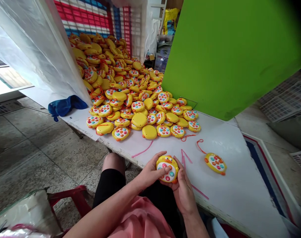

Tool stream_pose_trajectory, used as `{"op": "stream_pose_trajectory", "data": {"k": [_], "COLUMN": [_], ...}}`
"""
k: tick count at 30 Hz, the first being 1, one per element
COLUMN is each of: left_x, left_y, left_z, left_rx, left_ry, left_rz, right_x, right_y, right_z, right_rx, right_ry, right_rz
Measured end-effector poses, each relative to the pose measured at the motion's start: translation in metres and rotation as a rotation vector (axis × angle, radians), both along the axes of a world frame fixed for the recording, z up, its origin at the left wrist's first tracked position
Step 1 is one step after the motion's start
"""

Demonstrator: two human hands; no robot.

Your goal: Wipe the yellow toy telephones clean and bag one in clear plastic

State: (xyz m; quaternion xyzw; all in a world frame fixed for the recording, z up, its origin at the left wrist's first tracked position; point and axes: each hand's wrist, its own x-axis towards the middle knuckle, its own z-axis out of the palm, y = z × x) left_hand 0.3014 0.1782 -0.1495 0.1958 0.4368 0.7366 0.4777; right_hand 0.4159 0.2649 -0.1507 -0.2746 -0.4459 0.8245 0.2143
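Note:
A yellow duck-shaped button toy (167, 159) is held between my two hands, its face and coloured buttons turned up. My left hand (154, 168) grips its left side, with the thumb lying on the buttons. Around its right side and underneath curls my right hand (183, 185). Another duck toy (216, 163) with an orange cord lies alone on the table to the right. Beyond my hands a large heap of the same toys (140, 120) spreads over the table, some face up and some showing plain yellow backs.
The white table (234, 195) bears pink marks. A green panel (222, 56) stands at the back right. Translucent plastic sheeting (46, 46) hangs at the left, near a blue cloth (66, 105). A red stool (73, 198) stands on the floor at lower left.

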Motion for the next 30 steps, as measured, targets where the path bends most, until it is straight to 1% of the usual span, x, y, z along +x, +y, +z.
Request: {"op": "stream_pose_trajectory", "data": {"k": [3, 6, 9, 13, 16, 18, 21, 23, 25, 26, 28, 29, 30], "left_x": [0.002, 0.001, -0.002, -0.004, -0.003, -0.002, -0.002, -0.004, -0.007, -0.010, -0.017, -0.023, -0.029], "left_y": [0.001, 0.001, 0.000, -0.003, -0.004, -0.003, -0.001, -0.001, -0.006, -0.011, -0.028, -0.039, -0.054], "left_z": [0.001, 0.001, 0.001, 0.001, 0.001, 0.000, -0.002, -0.001, 0.001, 0.004, 0.008, 0.011, 0.012], "left_rx": [-0.010, 0.003, -0.011, -0.031, -0.016, -0.015, -0.032, -0.059, -0.120, -0.167, -0.263, -0.299, -0.328], "left_ry": [-0.050, -0.048, -0.053, -0.068, -0.041, -0.016, 0.033, 0.168, 0.426, 0.561, 0.751, 0.791, 0.818], "left_rz": [0.004, 0.034, 0.068, 0.055, 0.063, 0.079, 0.081, 0.086, 0.137, 0.175, 0.258, 0.292, 0.321], "right_x": [0.001, 0.001, 0.001, 0.003, 0.004, 0.003, 0.000, 0.000, 0.000, 0.000, -0.004, -0.010, -0.017], "right_y": [0.000, -0.002, -0.004, -0.004, -0.005, -0.008, -0.011, -0.007, 0.002, 0.008, 0.021, 0.027, 0.032], "right_z": [-0.002, -0.003, -0.005, -0.010, -0.008, -0.004, 0.002, 0.003, -0.001, -0.004, -0.011, -0.015, -0.018], "right_rx": [0.035, 0.094, 0.174, 0.297, 0.378, 0.379, 0.339, 0.350, 0.411, 0.466, 0.640, 0.759, 0.926], "right_ry": [-0.022, -0.047, -0.061, -0.090, -0.115, -0.099, -0.079, -0.127, -0.218, -0.268, -0.361, -0.381, -0.352], "right_rz": [-0.006, 0.007, 0.009, 0.019, 0.028, 0.050, 0.084, 0.108, 0.138, 0.151, 0.172, 0.186, 0.154]}}
